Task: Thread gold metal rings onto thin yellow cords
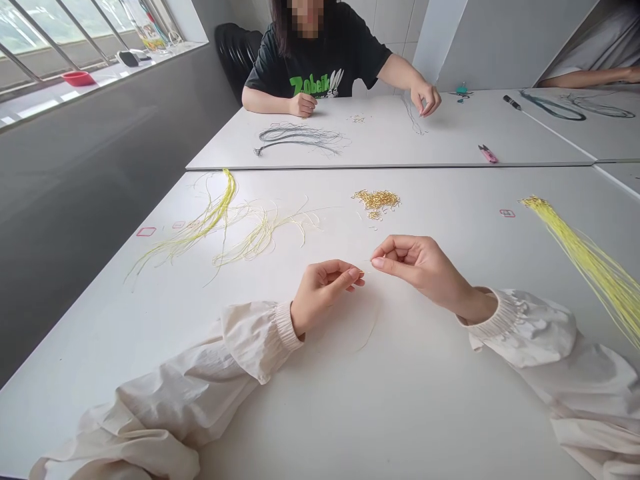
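Over the near table point(320, 413) my two hands meet, fingertips a short way apart. My left hand point(325, 290) pinches a tiny gold hook point(363, 272) between thumb and forefinger. Thumb and forefinger of my right hand point(425, 270) are closed on a fine pale yellow thread, barely visible at the fingertips. A length of this thread point(371, 333) hangs below the hands. Beyond them lies a pile of small gold hooks point(376, 201). Whether the thread passes through the hook is too small to tell.
Loose yellow threads point(225, 217) lie at left. At right is a yellow thread bundle point(580, 243) with gold pieces at its end. Across the table, a person in a black shirt point(320, 63) handles grey threads near pink snips point(487, 154). Another person's arm point(590, 78) rests far right.
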Demonstrator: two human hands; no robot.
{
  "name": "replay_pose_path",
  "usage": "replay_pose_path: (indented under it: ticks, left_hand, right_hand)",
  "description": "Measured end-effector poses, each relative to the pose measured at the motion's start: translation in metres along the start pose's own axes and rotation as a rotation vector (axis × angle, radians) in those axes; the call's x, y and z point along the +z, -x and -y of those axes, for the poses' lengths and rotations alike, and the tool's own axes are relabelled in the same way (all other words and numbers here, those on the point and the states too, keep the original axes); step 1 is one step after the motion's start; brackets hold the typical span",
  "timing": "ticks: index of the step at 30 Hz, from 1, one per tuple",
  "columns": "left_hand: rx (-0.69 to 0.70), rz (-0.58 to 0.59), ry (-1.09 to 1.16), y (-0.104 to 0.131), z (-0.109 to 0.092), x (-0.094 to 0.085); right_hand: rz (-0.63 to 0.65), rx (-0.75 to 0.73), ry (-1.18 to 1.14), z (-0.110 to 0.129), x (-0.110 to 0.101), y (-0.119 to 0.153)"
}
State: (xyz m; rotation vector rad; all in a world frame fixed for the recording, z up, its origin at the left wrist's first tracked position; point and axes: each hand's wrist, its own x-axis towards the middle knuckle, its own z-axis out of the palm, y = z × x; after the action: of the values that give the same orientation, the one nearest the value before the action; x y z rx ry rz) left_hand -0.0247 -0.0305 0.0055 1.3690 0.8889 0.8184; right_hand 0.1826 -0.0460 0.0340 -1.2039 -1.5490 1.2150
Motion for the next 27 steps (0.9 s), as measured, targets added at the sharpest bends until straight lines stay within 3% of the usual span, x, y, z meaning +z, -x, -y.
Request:
replay_pose_path:
  ticks: [6, 27]
  left_hand:
    - [0.004, 0.005, -0.091, 0.0029, 0.0040, 0.0035]
    - [0.148, 0.002, -0.383, 0.0069, 0.0007, 0.0049]
  right_hand:
    - [0.037, 0.049, 0.207, -0.0027, 0.0069, 0.0027]
    - [0.131, 0.082, 0.388, -0.0035, 0.0071, 0.0069]
